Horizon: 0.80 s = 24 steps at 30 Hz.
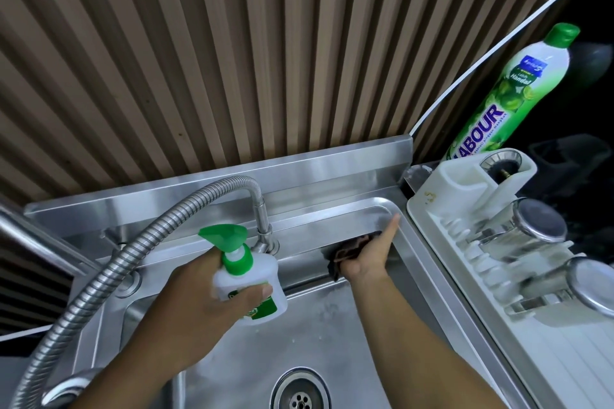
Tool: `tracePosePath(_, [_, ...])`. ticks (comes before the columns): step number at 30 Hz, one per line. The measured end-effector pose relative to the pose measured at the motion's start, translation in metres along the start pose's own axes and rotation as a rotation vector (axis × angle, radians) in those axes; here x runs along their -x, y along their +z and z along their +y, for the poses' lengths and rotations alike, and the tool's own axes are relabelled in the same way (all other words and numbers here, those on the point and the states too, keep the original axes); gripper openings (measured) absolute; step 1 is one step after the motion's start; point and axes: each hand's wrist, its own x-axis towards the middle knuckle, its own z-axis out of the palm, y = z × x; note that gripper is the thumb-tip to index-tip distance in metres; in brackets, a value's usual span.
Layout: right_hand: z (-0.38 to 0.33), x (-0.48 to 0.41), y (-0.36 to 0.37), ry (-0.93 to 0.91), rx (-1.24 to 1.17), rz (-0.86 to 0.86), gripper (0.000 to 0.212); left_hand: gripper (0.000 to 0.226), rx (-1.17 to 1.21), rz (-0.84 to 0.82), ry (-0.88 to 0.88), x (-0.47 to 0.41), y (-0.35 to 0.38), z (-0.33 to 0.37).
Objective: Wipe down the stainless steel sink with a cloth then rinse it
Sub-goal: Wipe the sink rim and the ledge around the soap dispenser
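Note:
The stainless steel sink [335, 319] fills the lower middle, its round drain [300, 393] at the bottom. My right hand [368, 254] holds a dark cloth [347, 252] against the sink's back wall near the far right corner, its thumb lying up on the rim. My left hand [202, 299] grips a white spray bottle [247, 285] with a green trigger head, held above the basin's left half.
A flexible metal hose tap [139, 242] arches over the sink's left side. To the right stands a white dish rack [491, 242] with shiny metal cups and a green dish soap bottle [511, 96]. A ribbed brown wall [232, 60] rises behind.

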Motion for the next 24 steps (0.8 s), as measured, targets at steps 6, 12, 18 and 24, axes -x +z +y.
tracePosePath(6, [0.023,0.011,0.011,-0.097,0.104,0.156,0.042,0.046,0.018,-0.001,0.012,-0.001,0.0,-0.002])
tracePosePath(12, [0.069,0.028,0.021,0.255,0.183,-0.111,0.099,0.038,-0.033,0.006,0.022,-0.002,0.002,-0.005])
tracePosePath(18, [0.046,-0.003,0.018,0.283,0.276,-0.088,0.075,0.028,-0.076,0.013,0.008,-0.001,0.001,-0.002])
tracePosePath(24, [-0.035,0.018,0.013,-0.016,0.355,0.109,0.024,0.029,-0.085,0.022,0.01,-0.002,0.002,-0.002])
